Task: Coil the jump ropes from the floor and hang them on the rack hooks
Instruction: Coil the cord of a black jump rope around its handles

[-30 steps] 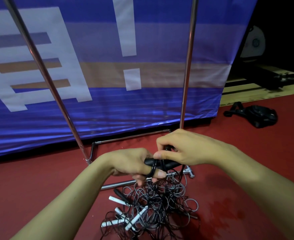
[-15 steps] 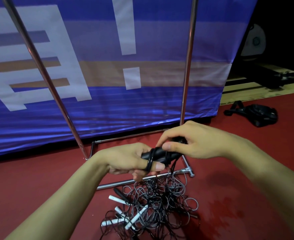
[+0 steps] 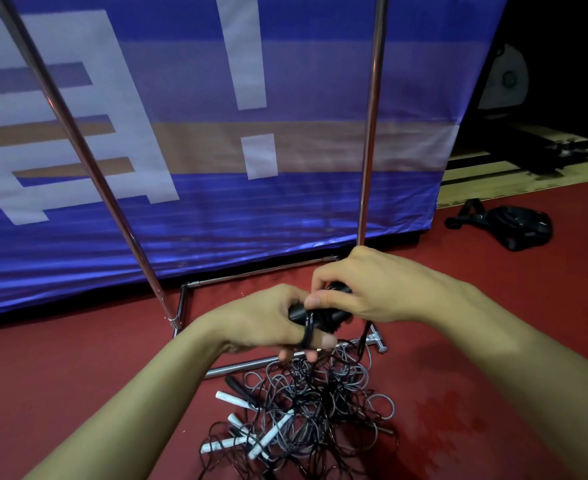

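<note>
Hands meet above rope pile (image 3: 306, 420) on floor (image 3: 493, 341), before rack (image 3: 368, 133). Left hand (image 3: 264, 323) grips black handles (image 3: 320, 315), cord looped round its finger. Right hand (image 3: 372, 289) fingers pinch same handles. White handles (image 3: 230, 398) in pile.

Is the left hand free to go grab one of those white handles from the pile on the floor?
Probably not yet. The left hand grips the black handles with cord looped round a finger, and the right hand pinches them too. The white handles lie uncovered just below.
</note>
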`<state>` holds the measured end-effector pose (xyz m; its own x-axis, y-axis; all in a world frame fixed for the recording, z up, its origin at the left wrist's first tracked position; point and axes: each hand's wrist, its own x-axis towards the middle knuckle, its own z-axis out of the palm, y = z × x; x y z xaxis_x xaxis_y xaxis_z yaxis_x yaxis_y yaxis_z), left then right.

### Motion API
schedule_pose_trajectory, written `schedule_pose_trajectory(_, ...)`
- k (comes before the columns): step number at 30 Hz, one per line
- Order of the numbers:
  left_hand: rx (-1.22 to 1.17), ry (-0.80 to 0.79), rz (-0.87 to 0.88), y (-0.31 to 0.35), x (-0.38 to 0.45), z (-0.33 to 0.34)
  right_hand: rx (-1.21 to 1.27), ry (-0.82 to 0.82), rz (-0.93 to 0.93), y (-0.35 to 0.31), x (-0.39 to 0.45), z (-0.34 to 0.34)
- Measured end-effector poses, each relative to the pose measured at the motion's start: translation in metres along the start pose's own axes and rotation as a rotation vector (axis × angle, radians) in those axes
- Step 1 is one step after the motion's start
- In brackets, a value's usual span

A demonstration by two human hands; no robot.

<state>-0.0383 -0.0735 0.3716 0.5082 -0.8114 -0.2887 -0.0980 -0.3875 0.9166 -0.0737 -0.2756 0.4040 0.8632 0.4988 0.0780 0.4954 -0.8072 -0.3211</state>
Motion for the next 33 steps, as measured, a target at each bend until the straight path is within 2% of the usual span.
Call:
schedule_pose_trajectory(5,-0.288,-0.015,0.052,-0.001,-0.006,-0.017,0.045,0.132,0.032,0.013,-0.001,-0.004)
schedule_pose_trajectory(10,-0.339,0.029,0.090,-0.003,-0.004,-0.018,0.063,0.186,0.045,0.017,-0.004,-0.006)
schedule_pose_trajectory(16,-0.635,-0.240,0.095,-0.001,-0.011,-0.031,0.040,0.180,0.028,0.019,-0.008,-0.013)
schedule_pose_trajectory(18,-0.461,-0.144,0.062,0.002,-0.007,-0.024,0.011,0.161,0.021,0.019,-0.008,-0.011)
schedule_pose_trajectory(20,-0.093,0.049,0.078,0.007,-0.002,-0.010,0.013,0.164,0.029,0.020,-0.008,-0.008)
schedule_pose_trajectory(22,0.142,0.162,0.089,0.009,0.004,0.000,0.051,0.180,0.049,0.022,-0.009,-0.005)
schedule_pose_trajectory(25,0.157,0.219,0.065,0.009,0.003,0.002,0.072,0.153,0.060,0.020,-0.010,-0.003)
schedule_pose_trajectory(29,0.221,0.175,0.050,0.011,0.001,0.006,0.036,0.045,0.075,0.018,-0.009,-0.005)
schedule_pose_trajectory(33,0.259,0.243,0.059,0.010,0.007,0.012,-0.006,0.015,0.098,0.020,-0.009,-0.007)
